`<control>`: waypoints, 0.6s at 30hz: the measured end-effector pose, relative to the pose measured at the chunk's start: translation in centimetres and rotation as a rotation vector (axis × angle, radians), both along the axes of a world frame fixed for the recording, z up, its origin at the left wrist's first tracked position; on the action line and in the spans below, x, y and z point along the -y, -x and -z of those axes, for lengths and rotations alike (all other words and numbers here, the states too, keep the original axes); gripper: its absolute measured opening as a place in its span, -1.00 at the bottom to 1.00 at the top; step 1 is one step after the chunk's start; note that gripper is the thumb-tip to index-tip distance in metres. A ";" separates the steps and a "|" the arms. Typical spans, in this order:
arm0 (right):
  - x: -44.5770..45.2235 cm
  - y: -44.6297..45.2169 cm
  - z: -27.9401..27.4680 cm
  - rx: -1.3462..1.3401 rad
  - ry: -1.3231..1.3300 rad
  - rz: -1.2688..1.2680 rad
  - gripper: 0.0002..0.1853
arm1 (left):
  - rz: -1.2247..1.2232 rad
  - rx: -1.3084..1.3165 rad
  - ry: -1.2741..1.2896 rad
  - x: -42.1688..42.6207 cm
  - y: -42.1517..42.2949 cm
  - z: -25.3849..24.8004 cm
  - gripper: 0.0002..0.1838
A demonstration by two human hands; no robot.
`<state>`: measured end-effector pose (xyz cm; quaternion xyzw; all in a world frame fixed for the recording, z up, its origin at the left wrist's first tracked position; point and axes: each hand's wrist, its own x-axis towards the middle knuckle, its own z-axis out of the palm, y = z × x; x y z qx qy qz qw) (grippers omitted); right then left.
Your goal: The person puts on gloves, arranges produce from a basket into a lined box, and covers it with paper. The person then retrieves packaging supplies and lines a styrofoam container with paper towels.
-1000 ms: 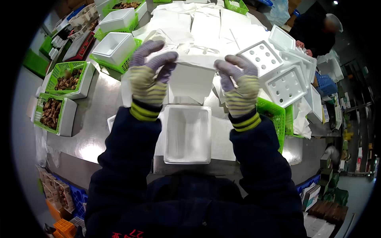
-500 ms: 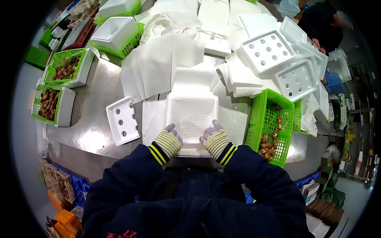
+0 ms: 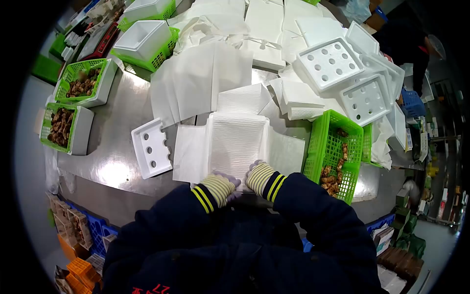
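A white foam box lined with textured white paper (image 3: 236, 139) stands in front of me, with paper flaps lying out past its left, right and far sides. At its near left corner is my left hand (image 3: 221, 186), in a striped glove, fingers curled at the near rim. My right hand (image 3: 258, 177), gloved the same way, is at the near right part of the box with its fingers bent down over the paper edge. The fingertips of both hands are partly hidden, and what they pinch is too small to make out.
Left of the box lies a white holed tray (image 3: 151, 149). A green basket with brown pieces (image 3: 338, 157) stands to the right. Holed foam lids (image 3: 330, 63) and paper sheets (image 3: 196, 81) lie beyond. A person (image 3: 409, 44) is at the far right.
Paper now lines the box that was bare a second ago. Both hands came down and back to its near edge, lately closing in lower. The person at the far right has shifted.
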<state>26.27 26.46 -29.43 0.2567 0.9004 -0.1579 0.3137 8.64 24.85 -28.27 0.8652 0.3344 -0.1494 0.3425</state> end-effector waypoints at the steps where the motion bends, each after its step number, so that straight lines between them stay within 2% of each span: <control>1: 0.0 0.0 0.1 0.004 0.001 0.010 -0.66 | -0.043 0.054 0.131 0.7 -0.1 -0.8 -0.60; 3: -1.2 1.6 -2.4 0.071 0.129 0.161 -0.66 | -0.100 0.106 -0.043 2.2 0.0 0.9 -0.49; 4: -1.7 2.5 -2.7 0.040 0.090 0.169 -0.67 | -0.067 0.046 -0.022 2.0 -0.3 1.3 -0.50; 7: -2.9 4.1 2.4 -0.125 -0.098 0.217 -0.67 | -0.067 -0.062 0.021 1.7 -1.0 2.8 -0.61; 8: -4.1 4.4 2.8 -0.192 -0.225 0.308 -0.67 | -0.105 0.033 -0.050 1.8 -0.8 2.9 -0.65; 11: -6.1 3.5 2.6 -0.391 -0.515 0.571 -0.62 | -0.072 0.077 -0.022 1.6 -0.4 2.9 -0.64; 13: -4.7 2.6 0.6 -0.495 -0.422 0.619 -0.61 | -0.095 0.053 -0.038 1.8 -0.4 2.3 -0.66; 14: -3.6 2.8 -1.3 -0.303 -0.279 0.570 -0.59 | -0.114 0.032 -0.057 2.0 -0.6 2.1 -0.68; 15: -2.2 2.2 -3.3 -0.379 -0.142 0.486 -0.54 | -0.100 0.066 -0.293 3.1 -0.2 3.4 -0.73; 16: -0.1 1.4 -2.0 -0.461 -0.069 0.434 -0.44 | -0.135 0.081 -0.434 3.9 0.3 4.7 -0.75; 17: 2.2 0.9 -1.7 -0.415 -0.132 0.455 -0.33 | -0.168 0.098 -0.574 4.2 0.6 5.5 -0.77; 18: 3.1 0.4 -1.0 -0.313 -0.124 0.376 -0.29 | -0.083 -0.115 -0.424 4.0 0.5 4.8 -0.75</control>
